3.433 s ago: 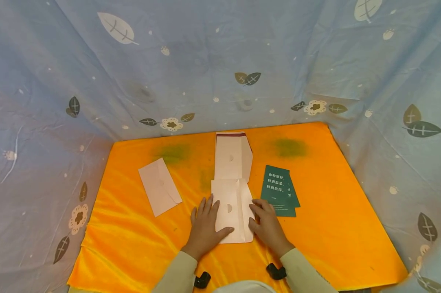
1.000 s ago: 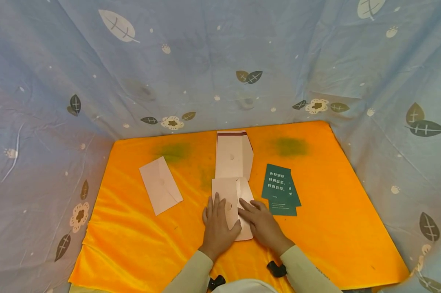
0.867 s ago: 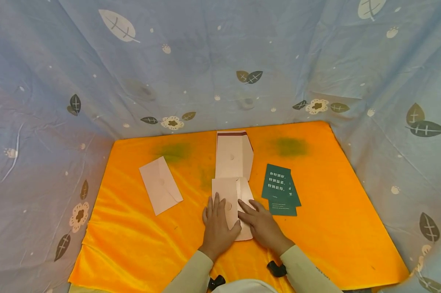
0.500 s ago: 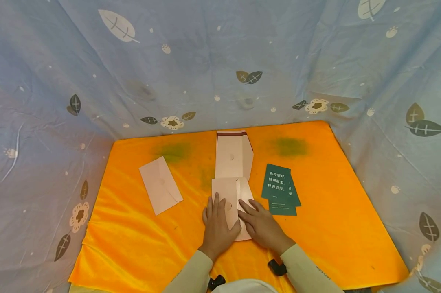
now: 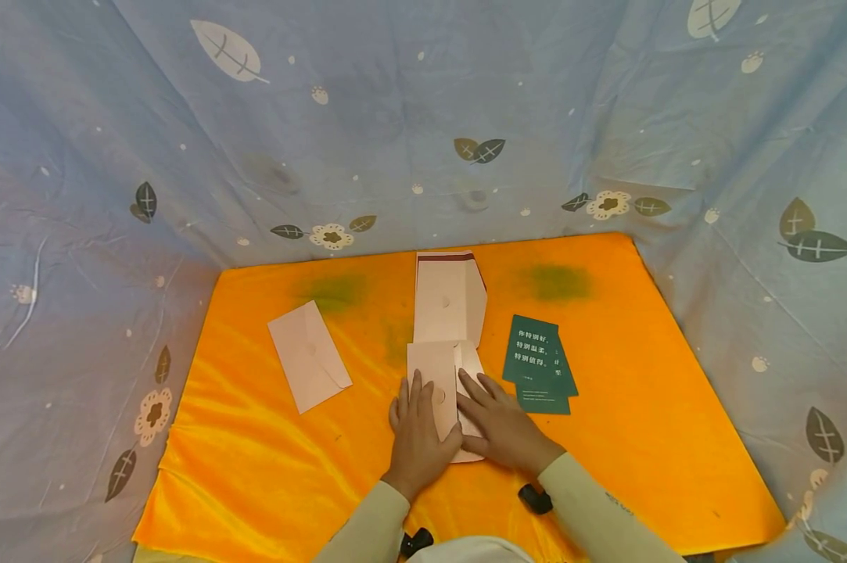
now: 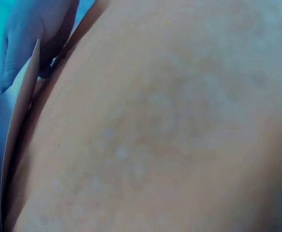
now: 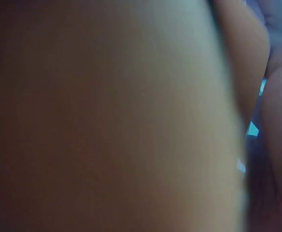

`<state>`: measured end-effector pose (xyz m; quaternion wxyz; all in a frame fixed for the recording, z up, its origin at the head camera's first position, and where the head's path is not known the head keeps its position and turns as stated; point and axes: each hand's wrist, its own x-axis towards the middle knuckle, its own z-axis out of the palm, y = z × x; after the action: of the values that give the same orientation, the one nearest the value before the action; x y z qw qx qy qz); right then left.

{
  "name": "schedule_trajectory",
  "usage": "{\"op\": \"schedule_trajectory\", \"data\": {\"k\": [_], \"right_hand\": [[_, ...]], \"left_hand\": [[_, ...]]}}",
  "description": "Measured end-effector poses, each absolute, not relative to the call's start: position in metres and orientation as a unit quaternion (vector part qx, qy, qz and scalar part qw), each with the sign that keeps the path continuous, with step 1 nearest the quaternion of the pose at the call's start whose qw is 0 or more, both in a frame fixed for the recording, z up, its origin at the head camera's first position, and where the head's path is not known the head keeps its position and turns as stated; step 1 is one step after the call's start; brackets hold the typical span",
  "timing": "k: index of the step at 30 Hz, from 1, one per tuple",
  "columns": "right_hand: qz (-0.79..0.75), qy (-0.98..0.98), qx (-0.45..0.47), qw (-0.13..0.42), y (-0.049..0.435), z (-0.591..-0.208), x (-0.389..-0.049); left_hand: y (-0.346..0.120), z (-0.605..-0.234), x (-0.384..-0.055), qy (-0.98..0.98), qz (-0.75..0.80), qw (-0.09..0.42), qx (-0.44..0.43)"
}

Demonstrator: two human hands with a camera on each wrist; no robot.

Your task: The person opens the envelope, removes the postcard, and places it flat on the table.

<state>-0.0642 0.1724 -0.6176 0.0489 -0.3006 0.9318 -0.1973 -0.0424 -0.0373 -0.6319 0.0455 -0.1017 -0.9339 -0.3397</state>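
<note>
A pale pink envelope (image 5: 428, 356) lies in front of the person in the head view, its side flap (image 5: 471, 361) pointing right. The left hand (image 5: 419, 442) lies over its left half, fingers pointing away from the body. From the right, the right hand (image 5: 504, 426) presses on the flap side, fingertips along the crease and thumb near the left thumb. Beside the left palm in the left wrist view, an edge of the envelope (image 6: 10, 111) stands raised, with right-hand fingers (image 6: 27, 41) behind it. Blurred skin fills most of the right wrist view.
More envelopes (image 5: 440, 301) are stacked just beyond, the top one with its flap out. A closed pink envelope (image 5: 306, 352) lies at the left. Green printed cards (image 5: 532, 352) overlap at the right. Patterned blue cloth (image 5: 395, 117) surrounds the orange-covered table (image 5: 641, 438).
Since the first frame the left hand has slid right onto the envelope, and the right hand has moved left from the flap's edge to the crease. Lately the right thumb has come toward the left thumb.
</note>
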Motion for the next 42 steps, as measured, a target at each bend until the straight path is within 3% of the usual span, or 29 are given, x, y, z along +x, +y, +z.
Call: {"op": "schedule_trajectory", "data": {"k": [15,25,42], "right_hand": [[-0.155,0.932,-0.325,0.042,0.175,-0.613,-0.075],[-0.165,0.939,-0.288,0.09,0.185,-0.607,-0.071],[-0.228,0.94,-0.239,0.084,0.201,-0.608,-0.071]], "left_hand": [[-0.037,-0.63,-0.042,-0.935,-0.338,0.042,-0.102],[-0.038,-0.629,-0.041,-0.934,-0.34,0.041,-0.102],[-0.038,-0.634,-0.043,-0.938,-0.334,0.027,-0.094]]}}
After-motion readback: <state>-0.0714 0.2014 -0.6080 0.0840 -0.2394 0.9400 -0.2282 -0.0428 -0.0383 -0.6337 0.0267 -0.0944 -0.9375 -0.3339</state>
